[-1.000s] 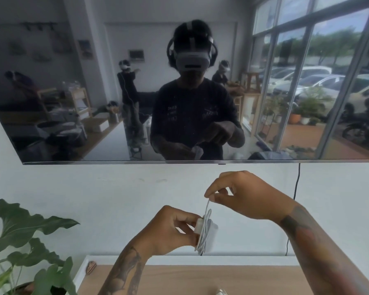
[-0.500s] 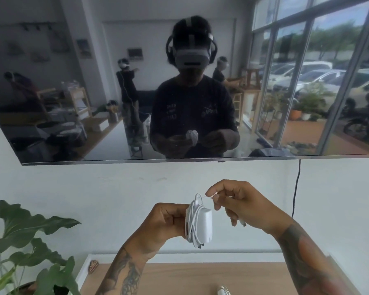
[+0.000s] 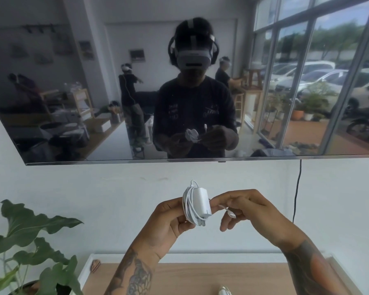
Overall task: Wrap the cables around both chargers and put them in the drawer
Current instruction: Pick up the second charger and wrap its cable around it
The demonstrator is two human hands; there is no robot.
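A white charger point(image 3: 201, 203) is held upright in the air in front of the wall, with its white cable point(image 3: 189, 206) wound around its left side in several loops. My left hand point(image 3: 168, 220) grips the charger from the left and below. My right hand point(image 3: 247, 209) pinches the loose end of the cable, whose plug point(image 3: 232, 214) sticks out between the fingers just right of the charger. A second white object point(image 3: 223, 291), cut off by the frame's bottom edge, lies on the wooden top. No drawer is in view.
A wooden cabinet top point(image 3: 200, 277) with a white rim lies below my hands. A potted plant point(image 3: 30, 248) stands at the lower left. A wall-mounted dark screen point(image 3: 94, 92) hangs above, and a black cord point(image 3: 297, 188) runs down the wall at right.
My right hand came down from above the charger to its right side, laying more cable around it. The charger rose a little and turned, and only a short end of cable stays loose.
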